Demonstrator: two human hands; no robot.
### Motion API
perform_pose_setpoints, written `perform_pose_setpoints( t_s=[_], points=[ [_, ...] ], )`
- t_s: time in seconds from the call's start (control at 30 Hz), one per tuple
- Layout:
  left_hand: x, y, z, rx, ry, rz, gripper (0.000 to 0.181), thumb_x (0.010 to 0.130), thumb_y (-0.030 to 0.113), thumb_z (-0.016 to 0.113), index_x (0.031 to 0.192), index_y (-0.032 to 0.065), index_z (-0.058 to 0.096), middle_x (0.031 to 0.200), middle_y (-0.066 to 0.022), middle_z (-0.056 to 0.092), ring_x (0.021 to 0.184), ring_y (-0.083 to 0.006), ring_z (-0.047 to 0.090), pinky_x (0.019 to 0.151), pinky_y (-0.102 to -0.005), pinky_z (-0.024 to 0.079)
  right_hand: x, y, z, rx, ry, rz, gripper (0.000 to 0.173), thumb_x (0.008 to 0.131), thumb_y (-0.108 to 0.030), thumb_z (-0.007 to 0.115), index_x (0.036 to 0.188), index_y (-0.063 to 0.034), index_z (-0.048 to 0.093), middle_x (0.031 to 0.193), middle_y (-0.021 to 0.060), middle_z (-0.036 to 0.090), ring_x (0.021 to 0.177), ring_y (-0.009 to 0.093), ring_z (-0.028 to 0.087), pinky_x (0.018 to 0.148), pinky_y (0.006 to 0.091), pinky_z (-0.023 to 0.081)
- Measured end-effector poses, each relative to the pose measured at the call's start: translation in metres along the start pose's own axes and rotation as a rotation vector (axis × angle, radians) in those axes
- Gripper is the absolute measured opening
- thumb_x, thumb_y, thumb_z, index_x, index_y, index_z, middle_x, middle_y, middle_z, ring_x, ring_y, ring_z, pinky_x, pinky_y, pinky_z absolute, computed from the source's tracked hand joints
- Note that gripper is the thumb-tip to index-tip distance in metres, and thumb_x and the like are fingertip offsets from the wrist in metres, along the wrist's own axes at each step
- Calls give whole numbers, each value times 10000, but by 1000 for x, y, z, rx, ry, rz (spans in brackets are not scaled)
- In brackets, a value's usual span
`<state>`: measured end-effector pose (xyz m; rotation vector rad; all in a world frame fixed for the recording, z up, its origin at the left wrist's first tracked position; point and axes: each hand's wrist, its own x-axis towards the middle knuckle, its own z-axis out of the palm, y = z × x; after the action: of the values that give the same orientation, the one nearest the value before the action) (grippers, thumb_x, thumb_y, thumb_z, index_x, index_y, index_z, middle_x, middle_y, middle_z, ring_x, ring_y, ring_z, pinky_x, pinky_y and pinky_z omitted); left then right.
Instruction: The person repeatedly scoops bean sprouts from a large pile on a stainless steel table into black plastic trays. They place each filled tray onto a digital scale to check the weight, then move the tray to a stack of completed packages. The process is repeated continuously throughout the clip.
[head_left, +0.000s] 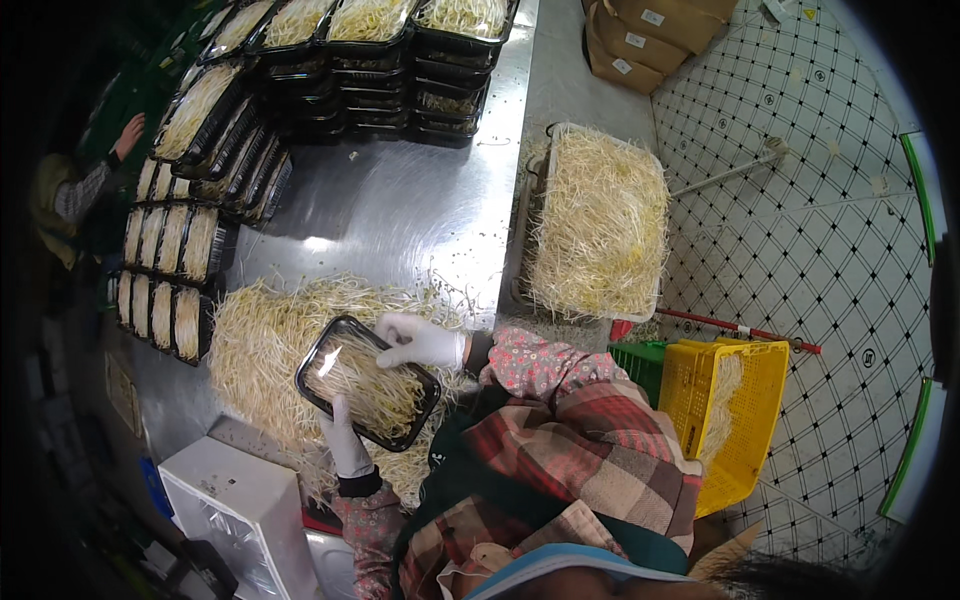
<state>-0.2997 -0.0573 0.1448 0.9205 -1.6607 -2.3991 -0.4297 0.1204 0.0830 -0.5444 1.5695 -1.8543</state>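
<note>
A black plastic tray (367, 382) holds bean sprouts beneath what looks like a clear, shiny cover. My left hand (349, 442), in a white glove, grips its lower left edge, thumb on the rim and fingers hidden underneath. On the opposite edge is my right hand (420, 343), also white-gloved, with thumb and fingers closed at the rim. Below and around the tray spreads a large heap of loose bean sprouts (255, 352) on a steel table (375, 202). Filled black trays (176, 240) stand in rows at the left, and taller stacks of packed trays (375, 82) rise at the top.
A white crate (660, 232) heaped with sprouts is at the right. Near my body are a yellow plastic basket (750, 450) and a green one (634, 361). A white foam box (232, 480) sits at lower left. Another person's hand (130, 135) shows beyond the trays.
</note>
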Motion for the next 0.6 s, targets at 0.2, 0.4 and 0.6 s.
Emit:
perform_pose_setpoints(
  t_s=[0.2, 0.4, 0.6],
  points=[
    [-28, 19, -30, 55, -70, 71, 697, 985, 342, 567, 1539, 65, 246, 1374, -196, 520, 1176, -247, 573, 921, -359, 517, 59, -11, -45, 535, 461, -22, 164, 829, -26, 706, 897, -75, 566, 844, -3, 615, 773, 95, 592, 712, 257, 502],
    [-61, 12, -70, -22, 234, 89, 534, 973, 253, 609, 1411, 10, 424, 1205, -150, 624, 977, -203, 658, 799, -316, 572, 226, 48, -96, 414, 763, -80, 264, 819, -92, 765, 921, -83, 523, 723, 3, 598, 537, 110, 553, 443, 264, 403],
    [-60, 15, -79, -46, 253, 161, 447, 990, 210, 571, 1367, -4, 459, 1169, -155, 634, 957, -205, 663, 787, -317, 580, 313, 78, -116, 218, 1051, -47, 303, 792, -124, 784, 916, -70, 513, 704, 43, 592, 487, 152, 559, 385, 300, 470]
  ],
)
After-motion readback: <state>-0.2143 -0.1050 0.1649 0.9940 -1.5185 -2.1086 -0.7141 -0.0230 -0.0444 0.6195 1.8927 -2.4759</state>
